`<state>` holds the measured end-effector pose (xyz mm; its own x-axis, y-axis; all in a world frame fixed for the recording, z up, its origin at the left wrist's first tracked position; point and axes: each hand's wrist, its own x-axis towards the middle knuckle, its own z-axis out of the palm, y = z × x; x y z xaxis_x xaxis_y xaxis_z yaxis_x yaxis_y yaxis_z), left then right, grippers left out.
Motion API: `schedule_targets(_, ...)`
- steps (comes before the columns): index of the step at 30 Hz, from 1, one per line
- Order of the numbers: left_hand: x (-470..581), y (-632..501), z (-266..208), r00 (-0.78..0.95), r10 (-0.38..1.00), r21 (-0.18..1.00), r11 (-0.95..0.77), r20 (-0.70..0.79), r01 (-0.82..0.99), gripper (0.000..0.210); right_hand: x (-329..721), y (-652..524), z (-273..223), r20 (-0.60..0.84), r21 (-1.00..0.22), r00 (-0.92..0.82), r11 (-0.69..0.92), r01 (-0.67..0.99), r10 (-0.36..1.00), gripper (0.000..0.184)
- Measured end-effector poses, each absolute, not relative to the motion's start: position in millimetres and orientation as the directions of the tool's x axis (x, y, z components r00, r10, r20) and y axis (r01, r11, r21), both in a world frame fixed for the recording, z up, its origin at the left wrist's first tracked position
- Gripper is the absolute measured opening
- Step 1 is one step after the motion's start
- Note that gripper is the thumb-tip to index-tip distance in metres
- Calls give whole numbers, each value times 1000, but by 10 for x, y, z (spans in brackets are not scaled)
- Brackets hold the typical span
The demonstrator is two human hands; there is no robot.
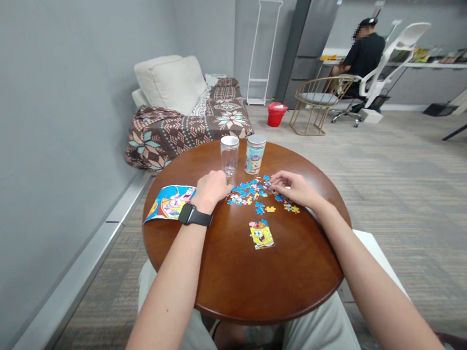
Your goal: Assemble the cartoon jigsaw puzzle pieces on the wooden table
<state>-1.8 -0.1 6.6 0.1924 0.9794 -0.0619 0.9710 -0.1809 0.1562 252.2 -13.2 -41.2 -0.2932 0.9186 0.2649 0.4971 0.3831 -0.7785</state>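
Observation:
Loose jigsaw puzzle pieces [246, 192], mostly blue, lie in a pile on the round brown table [235, 275]. At the pile's left edge is my left hand [213, 189], its fingers curled inward; whatever they may hold is hidden. My right hand [295, 188] rests over the pile's right side, fingers loosely bent and apart, fingertips at the pieces. Closer to me lies a joined puzzle section [261, 234] with a yellow cartoon face. Between it and the pile are a few separate blue and yellow pieces [270, 209]. A printed picture sheet [167, 200] lies partly behind my left wrist.
Behind the pile stand a clear jar [230, 158] with a white lid and a printed cartoon canister [255, 156]. Beyond the table are a covered sofa [195, 124], a red bin [276, 115] and a gold wire chair [318, 99]. A person [365, 52] in black is farther back.

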Motion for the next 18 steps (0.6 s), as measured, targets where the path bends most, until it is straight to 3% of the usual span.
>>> schedule_targets(9, -11, 0, 77, 186, 980, 150, -174, -69, 973, 36, 2534, -148, -422, 320, -789, -362, 458, 409, 875, 37)
schedule_targets(18, -11, -3, 82, 180, 981, 149, -167, -78, 975, 36, 2527, -140, -424, 255, -812, -312, 378, 444, 915, 24)
